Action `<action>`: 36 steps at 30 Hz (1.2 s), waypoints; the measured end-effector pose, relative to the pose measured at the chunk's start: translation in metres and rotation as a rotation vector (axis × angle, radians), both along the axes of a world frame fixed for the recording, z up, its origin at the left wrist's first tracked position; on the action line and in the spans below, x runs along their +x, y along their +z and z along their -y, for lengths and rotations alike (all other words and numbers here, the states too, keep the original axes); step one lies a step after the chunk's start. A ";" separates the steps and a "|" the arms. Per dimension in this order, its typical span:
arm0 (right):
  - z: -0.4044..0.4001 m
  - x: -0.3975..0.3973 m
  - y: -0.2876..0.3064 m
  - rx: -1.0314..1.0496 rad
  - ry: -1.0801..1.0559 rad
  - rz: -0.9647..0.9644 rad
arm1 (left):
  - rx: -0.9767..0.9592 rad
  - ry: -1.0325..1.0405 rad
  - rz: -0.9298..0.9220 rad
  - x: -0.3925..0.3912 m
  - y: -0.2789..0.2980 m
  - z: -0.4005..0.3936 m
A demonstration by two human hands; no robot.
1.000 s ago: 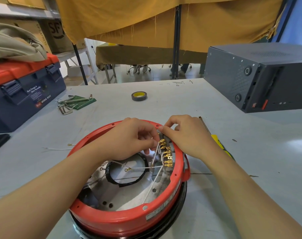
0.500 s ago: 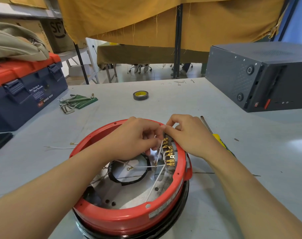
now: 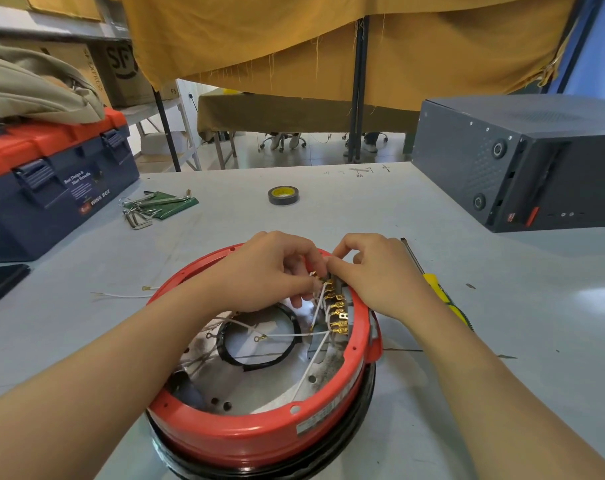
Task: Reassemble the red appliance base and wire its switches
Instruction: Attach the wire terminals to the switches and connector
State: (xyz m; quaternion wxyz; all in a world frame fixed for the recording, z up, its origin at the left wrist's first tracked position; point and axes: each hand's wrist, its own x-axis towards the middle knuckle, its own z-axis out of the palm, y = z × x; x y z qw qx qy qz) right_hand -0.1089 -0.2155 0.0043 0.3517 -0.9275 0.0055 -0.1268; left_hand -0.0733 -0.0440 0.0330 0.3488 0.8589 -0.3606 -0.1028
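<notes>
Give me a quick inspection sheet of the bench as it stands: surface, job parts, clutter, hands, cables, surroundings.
Surface: grey table, scuffed, small scraps by the right edge.
Job's things: red appliance base open side up; row of brass terminals along its inner right wall.
Clutter: tape roll, hex keys, yellow screwdriver, toolbox, computer case.
Hands: left hand and right hand both pinch at the top terminals; what each holds is hidden.
Cables: white wires cross inside the base; one loose wire on the table.
Surroundings: yellow cloth, shelving at left.
</notes>
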 end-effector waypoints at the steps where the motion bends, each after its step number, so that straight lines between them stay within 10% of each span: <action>1: 0.000 0.000 0.001 -0.001 -0.004 0.004 | 0.024 -0.006 -0.015 0.000 0.003 -0.001; 13: 0.003 0.002 -0.005 0.376 0.090 -0.018 | -0.274 0.543 0.113 0.012 0.005 -0.099; 17: 0.006 0.004 -0.003 0.414 0.117 -0.035 | -0.097 0.724 0.029 0.019 -0.021 -0.144; 36: -0.001 0.009 -0.003 0.410 0.101 -0.047 | 0.074 0.787 0.254 0.033 -0.069 -0.148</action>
